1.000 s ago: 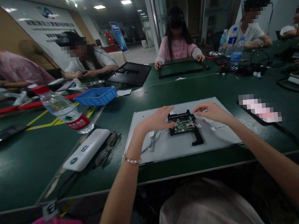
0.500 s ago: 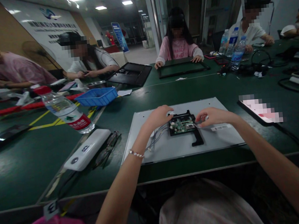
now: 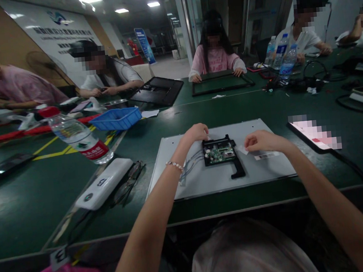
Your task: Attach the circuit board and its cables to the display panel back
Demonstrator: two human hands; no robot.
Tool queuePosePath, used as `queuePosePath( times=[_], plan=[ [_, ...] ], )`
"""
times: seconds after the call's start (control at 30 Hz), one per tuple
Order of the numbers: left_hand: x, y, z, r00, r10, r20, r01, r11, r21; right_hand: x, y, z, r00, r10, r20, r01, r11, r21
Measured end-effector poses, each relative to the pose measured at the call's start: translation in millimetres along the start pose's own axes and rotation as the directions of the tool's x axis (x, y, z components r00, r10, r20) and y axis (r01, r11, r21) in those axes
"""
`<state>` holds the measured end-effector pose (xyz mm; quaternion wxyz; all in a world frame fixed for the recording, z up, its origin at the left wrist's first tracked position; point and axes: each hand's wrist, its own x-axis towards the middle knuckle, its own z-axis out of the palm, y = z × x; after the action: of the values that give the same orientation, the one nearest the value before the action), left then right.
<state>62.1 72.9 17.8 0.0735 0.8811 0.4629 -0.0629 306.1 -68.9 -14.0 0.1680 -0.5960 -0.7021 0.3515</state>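
A pale grey flat panel (image 3: 217,181) lies on the table in front of me. On its middle sits a black plastic bracket (image 3: 239,167) with a green circuit board (image 3: 219,153) in it, and thin grey cables (image 3: 192,164) run out to the left. My right hand (image 3: 260,141) is just right of the bracket, thumb and fingers pinching a small whitish strip of tape (image 3: 243,149). Over the panel's far edge, behind the bracket's left corner, my left hand (image 3: 197,132) has its fingers curled together; a tiny pale bit shows at the fingertips, too small to name.
Left of the panel are eyeglasses (image 3: 130,180), a white power bank (image 3: 104,183), a tilted water bottle (image 3: 76,136) and a blue tray (image 3: 116,119). A phone (image 3: 314,133) with a cable lies right. Across the table, a person holds a black frame (image 3: 223,91).
My right hand has closed on the tape strip beside the board and drawn it rightward. My left hand has moved from over the board to the panel's far edge, its fingers curling in.
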Motion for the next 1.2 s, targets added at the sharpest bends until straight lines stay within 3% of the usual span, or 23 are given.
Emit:
queuePosePath(
  times=[0.33,0.6,0.87,0.97,1.1,1.2],
  plan=[
    [13,5,2.1,0.997,-0.034,0.062,0.038,0.998,-0.058,-5,4,-2,0.993,0.016,-0.114,-0.031,0.991,-0.13],
    [24,5,-3.2,1.0,0.0,0.005,0.001,0.991,-0.134,-7,2,-3,0.976,0.005,-0.217,-0.039,0.987,-0.154],
    [39,9,5.9,0.999,0.008,-0.036,-0.013,0.987,-0.158,-1,10,-2,0.964,-0.035,-0.265,-0.02,0.979,-0.201],
    [28,6,2.5,0.998,0.018,-0.067,-0.027,0.991,-0.135,1,9,0,0.946,-0.118,-0.303,0.057,0.977,-0.204],
    [-5,-2,-5.8,0.991,0.037,-0.127,-0.05,0.994,-0.101,2,5,4,0.921,-0.194,-0.338,0.135,0.972,-0.191],
    [-41,-9,-8.6,0.982,0.137,-0.128,-0.15,0.983,-0.104,0,3,6,0.944,-0.17,-0.284,0.123,0.976,-0.177]
  ],
)
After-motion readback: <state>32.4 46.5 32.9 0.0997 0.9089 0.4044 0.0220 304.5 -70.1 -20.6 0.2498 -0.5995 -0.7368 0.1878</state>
